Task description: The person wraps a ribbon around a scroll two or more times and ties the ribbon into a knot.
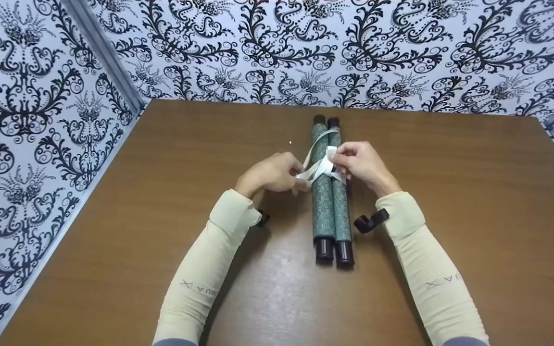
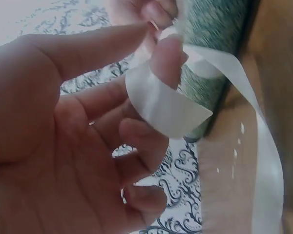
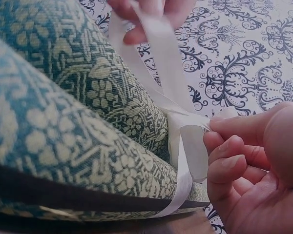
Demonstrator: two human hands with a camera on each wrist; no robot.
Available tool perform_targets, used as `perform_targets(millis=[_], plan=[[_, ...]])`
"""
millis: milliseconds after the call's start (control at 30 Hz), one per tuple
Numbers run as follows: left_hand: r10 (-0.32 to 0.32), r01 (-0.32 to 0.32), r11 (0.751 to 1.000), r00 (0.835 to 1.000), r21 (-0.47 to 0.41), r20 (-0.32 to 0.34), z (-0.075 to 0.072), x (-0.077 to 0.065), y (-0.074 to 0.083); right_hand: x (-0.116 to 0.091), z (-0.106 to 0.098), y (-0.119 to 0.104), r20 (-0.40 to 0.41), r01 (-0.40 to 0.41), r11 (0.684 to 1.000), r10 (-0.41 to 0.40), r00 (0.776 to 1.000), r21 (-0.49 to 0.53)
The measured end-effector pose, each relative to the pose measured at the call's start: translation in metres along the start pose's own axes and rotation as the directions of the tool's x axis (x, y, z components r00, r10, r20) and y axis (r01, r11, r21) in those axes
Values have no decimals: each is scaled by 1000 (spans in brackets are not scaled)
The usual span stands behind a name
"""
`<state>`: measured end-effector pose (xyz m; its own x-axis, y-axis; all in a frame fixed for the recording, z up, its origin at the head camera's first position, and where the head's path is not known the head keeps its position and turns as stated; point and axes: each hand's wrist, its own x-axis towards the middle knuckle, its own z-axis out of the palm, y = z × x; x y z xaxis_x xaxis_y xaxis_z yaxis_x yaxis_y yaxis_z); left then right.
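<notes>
A scroll [image 1: 323, 211] rolled from both ends lies on the table as two side-by-side rolls, covered in green patterned cloth with dark end knobs. White ribbon [image 1: 326, 166] wraps its middle and crosses there; one strand loops up toward the far end. On the scroll's left side, my left hand [image 1: 274, 172] holds a length of ribbon, which curls over a fingertip [image 2: 167, 61] in the left wrist view. My right hand [image 1: 362, 166] pinches the ribbon just above the rolls. From the right wrist, a ribbon loop [image 3: 184, 168] shows beside its thumb and forefinger.
The brown wooden table [image 1: 450, 202] extends around the scroll. White walls [image 1: 296, 53] with black scroll patterns border its back and left side. Dark strap-like pieces [image 1: 372, 221] stick out from the wrist cuffs near the tabletop.
</notes>
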<state>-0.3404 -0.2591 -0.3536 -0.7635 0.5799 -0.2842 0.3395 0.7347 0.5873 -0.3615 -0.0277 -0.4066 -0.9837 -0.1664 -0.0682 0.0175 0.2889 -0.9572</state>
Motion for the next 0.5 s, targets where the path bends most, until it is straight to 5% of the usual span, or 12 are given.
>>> perform_targets(millis=[200,500], plan=[[117,-119,992,991,36,58,5,-6,14,-1,-1,0,-7,8,1000,-8,1000,-20],[288,-305,948,944,93,159,20,-7,31,-2,-2,-3,-9,15,999,-15,1000,-45]])
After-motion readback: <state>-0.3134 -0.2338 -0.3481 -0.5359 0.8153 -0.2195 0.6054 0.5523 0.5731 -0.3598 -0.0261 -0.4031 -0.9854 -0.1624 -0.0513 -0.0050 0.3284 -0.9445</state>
